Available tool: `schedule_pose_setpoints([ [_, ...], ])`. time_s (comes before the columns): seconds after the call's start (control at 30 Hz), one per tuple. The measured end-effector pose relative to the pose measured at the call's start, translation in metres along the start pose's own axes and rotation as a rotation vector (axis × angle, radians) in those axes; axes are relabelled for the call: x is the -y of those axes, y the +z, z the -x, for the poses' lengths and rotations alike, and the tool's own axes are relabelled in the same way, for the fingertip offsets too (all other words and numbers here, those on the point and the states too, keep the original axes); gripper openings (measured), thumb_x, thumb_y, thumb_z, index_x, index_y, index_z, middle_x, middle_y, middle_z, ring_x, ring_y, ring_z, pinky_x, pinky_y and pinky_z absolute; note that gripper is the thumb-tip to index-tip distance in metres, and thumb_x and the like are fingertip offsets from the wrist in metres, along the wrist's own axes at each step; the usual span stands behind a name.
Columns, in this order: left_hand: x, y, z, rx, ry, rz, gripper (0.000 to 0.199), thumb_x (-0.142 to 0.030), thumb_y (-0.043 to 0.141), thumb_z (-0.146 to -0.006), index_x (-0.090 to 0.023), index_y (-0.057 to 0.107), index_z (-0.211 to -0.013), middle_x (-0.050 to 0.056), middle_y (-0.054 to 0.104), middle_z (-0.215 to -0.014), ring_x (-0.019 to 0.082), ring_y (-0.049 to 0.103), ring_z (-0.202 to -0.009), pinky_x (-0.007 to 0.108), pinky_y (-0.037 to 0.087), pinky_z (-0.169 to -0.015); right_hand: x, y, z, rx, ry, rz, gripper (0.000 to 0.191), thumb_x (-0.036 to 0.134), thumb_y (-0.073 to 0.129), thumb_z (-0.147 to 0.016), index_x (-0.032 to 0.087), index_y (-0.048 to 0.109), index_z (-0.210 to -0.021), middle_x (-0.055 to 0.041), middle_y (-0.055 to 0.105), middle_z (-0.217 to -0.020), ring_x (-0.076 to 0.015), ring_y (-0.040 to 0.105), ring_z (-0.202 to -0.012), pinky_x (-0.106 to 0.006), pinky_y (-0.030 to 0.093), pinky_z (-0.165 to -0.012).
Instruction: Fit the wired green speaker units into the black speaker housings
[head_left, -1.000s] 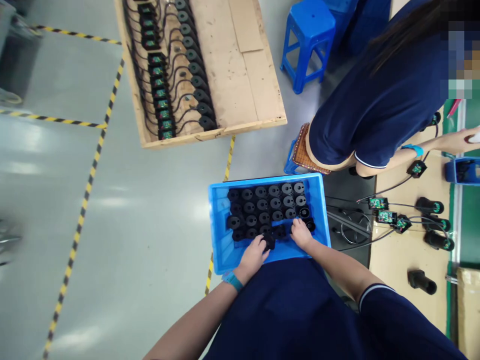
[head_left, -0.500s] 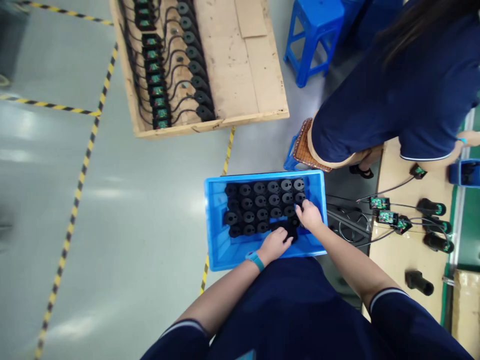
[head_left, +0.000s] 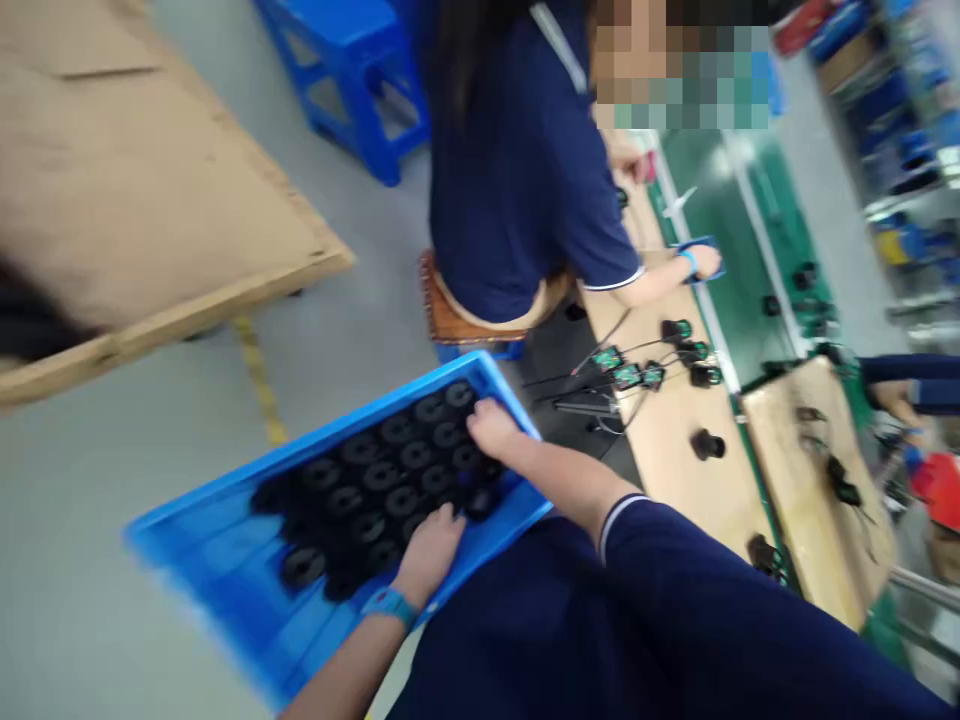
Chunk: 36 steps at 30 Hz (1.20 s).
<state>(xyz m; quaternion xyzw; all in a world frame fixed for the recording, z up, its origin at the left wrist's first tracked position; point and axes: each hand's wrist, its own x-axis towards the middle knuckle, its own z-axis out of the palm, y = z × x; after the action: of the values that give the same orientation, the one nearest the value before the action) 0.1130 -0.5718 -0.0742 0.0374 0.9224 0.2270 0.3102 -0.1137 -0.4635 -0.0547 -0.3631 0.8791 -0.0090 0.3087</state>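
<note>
A blue plastic crate [head_left: 225,480] sits at an angle in front of my body. Inside it stand rows of black round parts [head_left: 382,475] with holes in their tops. At the crate's right end, my right hand [head_left: 493,430] curls its fingers down over one of these parts. Nearer my body, my left hand [head_left: 431,548], below a blue wristband, is closed on a black part at the near side of the rows. Its fingertips are partly hidden, and motion blurs the view. Another dark part [head_left: 480,500] shows between the two hands.
A co-worker [head_left: 517,170] sits on a stool with a woven seat [head_left: 442,310] beyond the crate. The workbench [head_left: 682,490] on the right bears circuit boards [head_left: 628,375], cables and black housings [head_left: 707,444]. A wooden tray [head_left: 225,180] and a blue stool [head_left: 352,70] are at upper left.
My view has swung to the right, so the wooden tray has slid left and more of the bench shows. The crate now appears tilted and nearer. Both hands stay in it.
</note>
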Motion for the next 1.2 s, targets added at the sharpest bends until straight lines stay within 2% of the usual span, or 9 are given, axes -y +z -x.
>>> schedule_pose_setpoints([
  [0.07, -0.007, 0.0, -0.014, 0.001, 0.04, -0.005, 0.018, -0.009, 0.051, -0.088, -0.02, 0.065, -0.084, 0.012, 0.059, -0.104, 0.026, 0.059, -0.101, 0.04, 0.049, -0.091, -0.017, 0.005, -0.002, -0.019, 0.025, 0.003, 0.026, 0.008, 0.044, -0.096, 0.005, 0.069, -0.104, -0.0225, 0.061, -0.118, -0.0284, 0.052, -0.113, -0.044, 0.045, -0.098],
  [0.17, -0.004, 0.006, -0.027, -0.018, 0.061, 0.009, 0.018, -0.012, 0.05, -0.093, -0.02, 0.066, -0.091, 0.013, 0.057, -0.109, 0.027, 0.054, -0.108, 0.04, 0.046, -0.095, -0.029, 0.017, -0.011, -0.052, 0.054, 0.017, 0.029, 0.008, 0.041, -0.096, 0.003, 0.066, -0.11, -0.0266, 0.055, -0.124, -0.0334, 0.048, -0.118, -0.048, 0.045, -0.096],
  [0.37, 0.002, 0.012, -0.019, -0.119, 0.03, 0.049, 0.024, -0.025, 0.045, -0.099, -0.02, 0.062, -0.116, 0.014, 0.057, -0.105, 0.03, 0.051, -0.106, 0.045, 0.042, -0.094, -0.027, 0.031, -0.015, -0.058, 0.055, 0.098, 0.031, 0.026, 0.049, -0.099, 0.006, 0.062, -0.12, -0.0259, 0.051, -0.128, -0.0359, 0.044, -0.119, -0.051, 0.04, -0.099],
  [0.43, 0.002, 0.012, -0.018, -0.152, -0.001, 0.057, 0.027, -0.029, 0.044, -0.101, -0.018, 0.062, -0.117, 0.016, 0.056, -0.106, 0.031, 0.051, -0.106, 0.046, 0.041, -0.092, -0.027, 0.032, -0.016, -0.055, 0.052, 0.13, 0.032, 0.027, 0.047, -0.1, 0.007, 0.062, -0.121, -0.0258, 0.049, -0.132, -0.0354, 0.044, -0.12, -0.051, 0.038, -0.101],
  [0.57, 0.005, 0.016, -0.022, -0.176, -0.035, 0.055, 0.024, -0.024, 0.044, -0.1, -0.016, 0.062, -0.114, 0.016, 0.056, -0.105, 0.031, 0.052, -0.102, 0.045, 0.042, -0.088, -0.031, 0.029, -0.019, -0.061, 0.038, 0.17, 0.033, 0.023, 0.044, -0.1, 0.007, 0.062, -0.121, -0.0272, 0.043, -0.142, -0.0359, 0.044, -0.12, -0.051, 0.038, -0.099],
  [0.7, 0.01, 0.022, -0.031, -0.163, -0.002, 0.039, 0.02, -0.013, 0.045, -0.096, -0.018, 0.064, -0.102, 0.014, 0.057, -0.103, 0.029, 0.052, -0.1, 0.041, 0.043, -0.086, -0.032, 0.026, -0.019, -0.074, 0.007, 0.164, 0.029, 0.023, 0.047, -0.099, 0.008, 0.064, -0.118, -0.0255, 0.051, -0.133, -0.0351, 0.046, -0.115, -0.049, 0.038, -0.097],
  [0.8, 0.014, 0.023, -0.035, -0.166, 0.015, 0.032, 0.021, -0.011, 0.044, -0.096, -0.019, 0.064, -0.099, 0.013, 0.057, -0.104, 0.029, 0.051, -0.103, 0.041, 0.043, -0.087, -0.032, 0.022, -0.017, -0.091, -0.009, 0.135, 0.027, 0.028, 0.049, -0.1, 0.011, 0.064, -0.114, -0.0229, 0.055, -0.128, -0.0334, 0.048, -0.112, -0.046, 0.038, -0.096],
  [1.0, 0.017, 0.02, -0.034, -0.19, 0.006, 0.034, 0.019, -0.013, 0.044, -0.097, -0.019, 0.062, -0.1, 0.012, 0.055, -0.106, 0.028, 0.05, -0.105, 0.041, 0.045, -0.089, -0.025, 0.016, 0.004, -0.181, 0.087, 0.049, 0.051, 0.056, 0.036, -0.104, 0.011, 0.06, -0.106, -0.0197, 0.061, -0.106, -0.0318, 0.053, -0.103, -0.041, 0.039, -0.092],
  [1.2, 0.021, 0.022, -0.034, -0.204, -0.042, 0.044, 0.01, -0.018, 0.053, -0.095, -0.018, 0.062, -0.1, 0.011, 0.054, -0.105, 0.028, 0.049, -0.103, 0.042, 0.046, -0.09, -0.007, 0.037, 0.04, -0.145, 0.081, -0.033, 0.052, 0.058, 0.031, -0.105, 0.015, 0.059, -0.096, -0.0117, 0.064, -0.094, -0.0228, 0.06, -0.089, -0.03, 0.042, -0.081],
])
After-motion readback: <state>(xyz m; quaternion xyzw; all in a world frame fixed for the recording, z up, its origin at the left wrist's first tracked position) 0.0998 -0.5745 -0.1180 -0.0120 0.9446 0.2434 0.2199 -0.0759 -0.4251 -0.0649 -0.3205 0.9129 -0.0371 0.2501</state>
